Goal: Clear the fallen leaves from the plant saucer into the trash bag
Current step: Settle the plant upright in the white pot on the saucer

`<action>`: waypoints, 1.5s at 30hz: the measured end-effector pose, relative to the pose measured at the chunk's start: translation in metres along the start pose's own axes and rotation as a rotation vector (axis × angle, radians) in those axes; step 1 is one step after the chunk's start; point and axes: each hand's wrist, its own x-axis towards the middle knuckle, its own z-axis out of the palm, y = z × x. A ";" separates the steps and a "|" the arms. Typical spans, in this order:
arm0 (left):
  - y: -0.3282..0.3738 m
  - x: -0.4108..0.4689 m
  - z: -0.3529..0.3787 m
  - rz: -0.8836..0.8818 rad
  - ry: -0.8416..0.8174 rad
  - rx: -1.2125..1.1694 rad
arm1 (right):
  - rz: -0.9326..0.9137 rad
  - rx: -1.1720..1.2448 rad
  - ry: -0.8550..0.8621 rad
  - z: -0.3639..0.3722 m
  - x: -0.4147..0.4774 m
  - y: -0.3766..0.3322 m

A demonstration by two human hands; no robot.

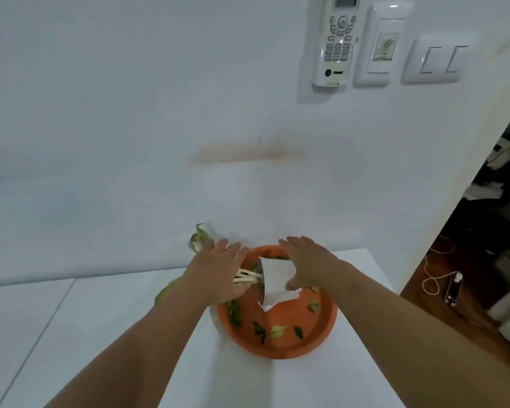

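An orange plant saucer (304,346) sits on a white table (106,325) near the wall. Several green and yellowish fallen leaves (278,331) lie scattered in it. A small white pot (277,282) is tipped sideways over the saucer, with pale plant stems (246,276) pointing left and leaves (199,238) sticking out past my fingers. My left hand (215,269) lies over the stems with the thumb under them. My right hand (309,265) holds the pot from the right, thumb beneath it. No trash bag is in view.
A white wall rises just behind the saucer, with a remote control (337,39) in a holder and switch plates (436,60) high on it. To the right, the table edge drops to a wooden floor (442,290) with a white cable and a power strip (454,287).
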 end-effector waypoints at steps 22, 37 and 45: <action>0.026 0.011 0.026 -0.187 -0.048 0.187 | -0.197 0.154 -0.045 0.043 0.033 0.004; 0.035 -0.020 0.024 -0.111 0.523 0.283 | -0.164 0.299 0.121 0.039 0.023 0.006; 0.037 -0.050 0.036 -0.099 0.738 0.261 | -0.133 0.376 0.088 0.045 0.017 0.003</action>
